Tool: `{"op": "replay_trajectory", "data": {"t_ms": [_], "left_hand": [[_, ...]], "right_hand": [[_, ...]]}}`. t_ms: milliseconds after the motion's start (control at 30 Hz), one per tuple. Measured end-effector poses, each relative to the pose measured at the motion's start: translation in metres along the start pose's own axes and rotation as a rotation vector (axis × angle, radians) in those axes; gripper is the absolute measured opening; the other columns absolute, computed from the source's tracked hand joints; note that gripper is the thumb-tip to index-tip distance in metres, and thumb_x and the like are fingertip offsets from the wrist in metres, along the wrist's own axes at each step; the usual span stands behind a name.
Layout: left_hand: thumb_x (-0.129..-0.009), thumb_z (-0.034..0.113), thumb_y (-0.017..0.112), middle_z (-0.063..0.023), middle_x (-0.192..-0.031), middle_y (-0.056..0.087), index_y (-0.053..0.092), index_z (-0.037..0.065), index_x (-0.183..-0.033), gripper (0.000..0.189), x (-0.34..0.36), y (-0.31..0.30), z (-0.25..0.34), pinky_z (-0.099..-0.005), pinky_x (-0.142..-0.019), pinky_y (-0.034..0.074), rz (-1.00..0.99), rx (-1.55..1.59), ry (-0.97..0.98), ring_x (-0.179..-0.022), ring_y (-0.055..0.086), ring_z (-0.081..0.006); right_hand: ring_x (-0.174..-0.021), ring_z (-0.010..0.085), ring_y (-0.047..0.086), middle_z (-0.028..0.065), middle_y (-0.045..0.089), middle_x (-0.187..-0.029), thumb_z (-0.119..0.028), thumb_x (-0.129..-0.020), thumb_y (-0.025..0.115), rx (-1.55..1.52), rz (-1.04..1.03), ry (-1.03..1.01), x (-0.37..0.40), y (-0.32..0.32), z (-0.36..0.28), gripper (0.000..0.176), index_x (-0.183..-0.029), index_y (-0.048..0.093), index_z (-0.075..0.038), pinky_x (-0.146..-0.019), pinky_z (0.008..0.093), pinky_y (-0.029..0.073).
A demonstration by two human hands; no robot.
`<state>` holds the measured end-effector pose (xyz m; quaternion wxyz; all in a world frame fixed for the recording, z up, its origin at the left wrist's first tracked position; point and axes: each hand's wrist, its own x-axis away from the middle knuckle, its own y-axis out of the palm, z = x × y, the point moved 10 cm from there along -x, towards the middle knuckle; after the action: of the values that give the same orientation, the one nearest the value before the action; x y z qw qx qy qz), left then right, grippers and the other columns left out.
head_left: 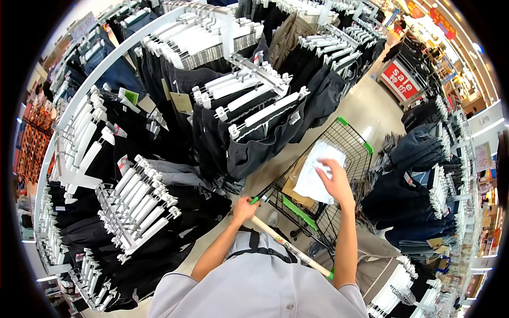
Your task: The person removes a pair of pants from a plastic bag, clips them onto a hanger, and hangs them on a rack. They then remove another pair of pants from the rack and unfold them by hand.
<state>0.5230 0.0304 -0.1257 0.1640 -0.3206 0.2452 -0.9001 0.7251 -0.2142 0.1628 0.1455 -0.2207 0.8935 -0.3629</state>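
Observation:
A shopping cart (pixel 339 139) of dark wire mesh with green corners stands right in front of me. My left hand (pixel 244 209) is wrapped round the left end of its pale push handle (pixel 286 245). Over the basket is my right hand (pixel 335 179), its thumb and fingers apart and slightly bent. Its fingertips overlap a white, wrinkled sheet or plastic packet (pixel 313 183) in the cart. Beneath that packet, a brown cardboard piece (pixel 290 192) shows in part.
Racks of dark trousers (pixel 249 148) on white hangers stand close ahead and to the left. More jeans (pixel 408 153) hang on the right, beside grey-beige trousers (pixel 368 259) near my right elbow. A red sale sign (pixel 400 79) stands along the tiled aisle (pixel 366 98).

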Motion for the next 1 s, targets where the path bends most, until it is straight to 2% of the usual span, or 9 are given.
{"op": "replay_trajectory", "data": {"t_ms": [100, 233, 433, 633, 700, 767, 833, 900, 1000], "left_hand": [[-0.081, 0.044, 0.078, -0.0249, -0.097, 0.075, 0.075, 0.0, -0.102, 0.048, 0.005, -0.005, -0.001, -0.0453, -0.088, 0.056, -0.014, -0.02, -0.003, -0.098, 0.073, -0.0401], [-0.081, 0.046, 0.079, -0.0241, -0.102, 0.075, 0.075, 0.0, -0.105, 0.052, 0.002, -0.007, -0.005, -0.0456, -0.091, 0.055, -0.006, -0.034, 0.024, -0.102, 0.072, -0.0398], [-0.084, 0.045, 0.077, -0.0235, -0.1, 0.075, 0.074, 0.0, -0.105, 0.05, 0.005, -0.01, -0.008, -0.0464, -0.088, 0.056, -0.03, 0.084, 0.036, -0.099, 0.072, -0.0407], [-0.085, 0.058, 0.074, -0.0239, -0.107, 0.074, 0.07, -0.003, -0.12, 0.07, 0.007, -0.009, -0.025, -0.0441, -0.088, 0.055, -0.077, 0.134, 0.054, -0.1, 0.072, -0.0383], [-0.091, 0.063, 0.066, -0.0302, -0.121, 0.068, 0.063, -0.005, -0.126, 0.076, 0.012, -0.003, -0.04, -0.0456, -0.098, 0.051, -0.19, 0.294, -0.058, -0.115, 0.065, -0.0436], [-0.096, 0.068, 0.056, -0.031, -0.121, 0.067, 0.059, -0.005, -0.129, 0.08, 0.018, -0.026, -0.033, -0.047, -0.098, 0.05, -0.155, 0.312, -0.016, -0.115, 0.064, -0.0458], [-0.099, 0.055, 0.062, -0.0279, -0.112, 0.067, 0.058, -0.004, -0.125, 0.065, 0.009, -0.055, -0.019, -0.049, -0.095, 0.05, 0.02, 0.377, 0.137, -0.113, 0.064, -0.0459], [-0.097, 0.032, 0.071, -0.0169, -0.099, 0.06, 0.055, -0.002, -0.125, 0.047, 0.02, -0.103, 0.021, -0.0396, -0.081, 0.053, 0.371, 0.273, 0.478, -0.085, 0.066, -0.0304], [-0.091, 0.015, 0.077, -0.0189, -0.121, 0.056, 0.048, -0.002, -0.135, 0.056, 0.028, -0.145, 0.072, -0.035, -0.071, 0.055, 0.368, 0.458, 0.515, -0.071, 0.067, -0.0221]], "right_hand": [[-0.106, 0.0363, 0.065, 0.0163, 0.067, -0.114, -0.016, -0.095, 0.071, -0.054, 0.018, -0.307, -0.056, 0.017, -0.106, 0.026, -0.117, 0.067, -0.002, -0.093, 0.0401, 0.052], [-0.108, 0.0342, 0.064, 0.0149, 0.066, -0.114, -0.019, -0.095, 0.072, -0.072, 0.028, -0.582, -0.095, 0.06, -0.179, 0.024, -0.113, 0.068, -0.003, -0.094, 0.0403, 0.052], [-0.094, 0.0345, 0.067, 0.0152, 0.069, -0.098, -0.024, -0.093, 0.076, -0.047, 0.183, -0.634, -0.123, 0.113, -0.207, 0.026, -0.104, 0.068, -0.002, -0.084, 0.0421, 0.053], [-0.072, 0.0285, 0.065, 0.0075, 0.067, -0.074, -0.026, -0.092, 0.077, 0.166, 0.265, -0.758, -0.125, 0.156, -0.22, 0.024, -0.082, 0.066, -0.007, -0.071, 0.0399, 0.047], [-0.067, 0.0287, 0.062, 0.0076, 0.064, -0.071, -0.025, -0.093, 0.075, 0.148, 0.279, -0.727, -0.131, 0.162, -0.217, 0.028, -0.076, 0.062, -0.007, -0.067, 0.04, 0.043], [-0.066, 0.0297, 0.061, 0.0083, 0.063, -0.069, -0.025, -0.094, 0.075, 0.14, 0.321, -0.687, -0.134, 0.164, -0.215, 0.03, -0.074, 0.06, -0.007, -0.067, 0.0404, 0.042], [-0.064, 0.0326, 0.058, 0.0108, 0.06, -0.068, -0.026, -0.094, 0.074, 0.142, 0.358, -0.666, -0.137, 0.166, -0.212, 0.036, -0.07, 0.056, -0.006, -0.066, 0.0418, 0.042], [-0.063, 0.0345, 0.057, 0.0122, 0.058, -0.065, -0.026, -0.094, 0.074, 0.101, 0.397, -0.613, -0.135, 0.162, -0.209, 0.04, -0.066, 0.055, -0.005, -0.063, 0.0444, 0.042], [-0.059, 0.0361, 0.056, 0.0144, 0.056, -0.06, -0.028, -0.095, 0.072, 0.056, 0.466, -0.532, -0.128, 0.153, -0.199, 0.045, -0.061, 0.055, -0.003, -0.057, 0.047, 0.041]]}}
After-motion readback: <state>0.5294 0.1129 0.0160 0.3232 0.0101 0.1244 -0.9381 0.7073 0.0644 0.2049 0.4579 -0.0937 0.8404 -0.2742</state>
